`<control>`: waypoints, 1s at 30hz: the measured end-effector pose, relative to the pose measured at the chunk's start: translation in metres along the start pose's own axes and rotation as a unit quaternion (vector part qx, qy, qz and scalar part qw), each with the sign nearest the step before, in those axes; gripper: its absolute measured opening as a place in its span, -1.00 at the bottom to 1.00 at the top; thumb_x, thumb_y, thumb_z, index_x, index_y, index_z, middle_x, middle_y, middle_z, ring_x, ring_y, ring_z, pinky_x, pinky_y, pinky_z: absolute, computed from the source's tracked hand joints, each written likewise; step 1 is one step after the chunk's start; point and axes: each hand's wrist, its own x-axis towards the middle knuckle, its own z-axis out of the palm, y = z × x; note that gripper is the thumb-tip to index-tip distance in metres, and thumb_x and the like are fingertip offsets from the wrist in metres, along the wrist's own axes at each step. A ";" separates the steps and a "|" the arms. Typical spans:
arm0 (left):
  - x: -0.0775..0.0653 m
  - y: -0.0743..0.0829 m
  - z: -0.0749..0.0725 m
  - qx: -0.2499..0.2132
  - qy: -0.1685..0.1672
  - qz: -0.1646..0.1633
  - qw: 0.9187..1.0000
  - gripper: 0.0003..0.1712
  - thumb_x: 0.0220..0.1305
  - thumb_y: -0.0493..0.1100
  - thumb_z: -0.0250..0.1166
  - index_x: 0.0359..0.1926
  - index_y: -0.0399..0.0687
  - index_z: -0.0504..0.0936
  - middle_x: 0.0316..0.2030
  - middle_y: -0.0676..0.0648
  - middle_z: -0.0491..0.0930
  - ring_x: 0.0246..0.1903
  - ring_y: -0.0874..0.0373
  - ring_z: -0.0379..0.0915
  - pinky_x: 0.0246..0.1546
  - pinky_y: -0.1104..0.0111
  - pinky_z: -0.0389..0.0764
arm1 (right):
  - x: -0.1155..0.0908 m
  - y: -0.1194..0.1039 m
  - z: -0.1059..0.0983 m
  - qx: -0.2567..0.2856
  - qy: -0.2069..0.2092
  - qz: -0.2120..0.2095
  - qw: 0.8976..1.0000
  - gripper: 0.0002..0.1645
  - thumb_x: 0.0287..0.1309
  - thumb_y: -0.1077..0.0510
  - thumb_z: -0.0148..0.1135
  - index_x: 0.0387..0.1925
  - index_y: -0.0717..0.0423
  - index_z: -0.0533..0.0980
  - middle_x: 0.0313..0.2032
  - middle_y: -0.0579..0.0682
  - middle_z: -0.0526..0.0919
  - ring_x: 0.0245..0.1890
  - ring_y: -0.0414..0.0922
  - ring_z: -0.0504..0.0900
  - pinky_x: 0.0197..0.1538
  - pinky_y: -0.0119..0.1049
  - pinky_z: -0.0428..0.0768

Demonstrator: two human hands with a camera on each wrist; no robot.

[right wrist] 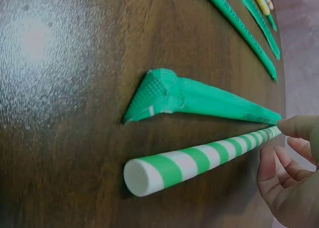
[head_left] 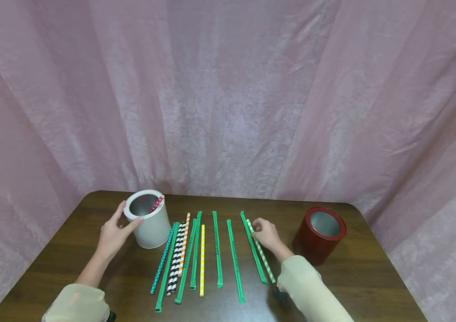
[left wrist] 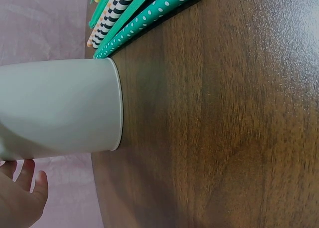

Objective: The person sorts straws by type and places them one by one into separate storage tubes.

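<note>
At the left stands a white can (head_left: 152,232), with a pink dotted straw (head_left: 156,204) leaning inside it. My left hand (head_left: 112,233) holds the can near its rim, the thumb on the near side and the fingers on the left side; its fingertips also show against the can in the left wrist view. On the right, my right hand (head_left: 267,235) pinches a green-and-white striped straw (right wrist: 199,159) toward its far end. That straw lies along the table beside a green paper-wrapped straw (right wrist: 219,99). Part of its far end is hidden by the fingers.
Between the hands lie several straws: a teal dotted one (head_left: 161,261), black-striped ones (head_left: 175,259), an orange-striped one (head_left: 184,246), a yellow-striped one (head_left: 202,261) and green wrapped ones (head_left: 234,259). A red can (head_left: 312,239) stands right of my right hand. A pink curtain (head_left: 228,112) hangs behind the table.
</note>
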 end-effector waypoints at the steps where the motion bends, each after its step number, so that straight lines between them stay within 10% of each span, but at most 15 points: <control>1: 0.000 0.000 0.000 -0.002 0.000 0.001 1.000 -0.07 0.06 0.08 0.25 0.34 -0.10 -0.01 0.20 -0.35 0.21 0.17 -0.23 0.17 0.02 -0.09 0.31 | 0.000 0.001 0.000 -0.004 0.003 0.000 1.000 -0.71 -0.13 0.27 0.25 -0.25 0.19 0.51 -0.40 0.06 0.56 -0.37 -0.07 0.50 -0.35 -0.24 0.45; 16: 0.000 0.002 -0.001 -0.007 -0.001 -0.002 1.000 -0.06 0.05 0.07 0.25 0.34 -0.10 -0.02 0.24 -0.32 0.16 0.20 -0.21 0.12 0.04 -0.11 0.28 | 0.000 0.008 0.000 -0.027 -0.013 0.014 0.999 -0.68 -0.13 0.27 0.29 -0.24 0.25 0.50 -0.58 -0.02 0.51 -0.57 -0.18 0.43 -0.49 -0.34 0.39; 30: 0.000 0.002 -0.001 -0.008 -0.010 -0.016 1.000 -0.05 0.06 0.10 0.24 0.35 -0.06 -0.05 0.26 -0.31 0.12 0.23 -0.21 0.07 0.07 -0.11 0.26 | 0.003 0.005 -0.002 -0.068 -0.040 0.046 0.996 -0.67 -0.13 0.20 0.28 -0.23 0.20 0.52 -0.29 0.09 0.61 -0.37 -0.03 0.53 -0.38 -0.17 0.49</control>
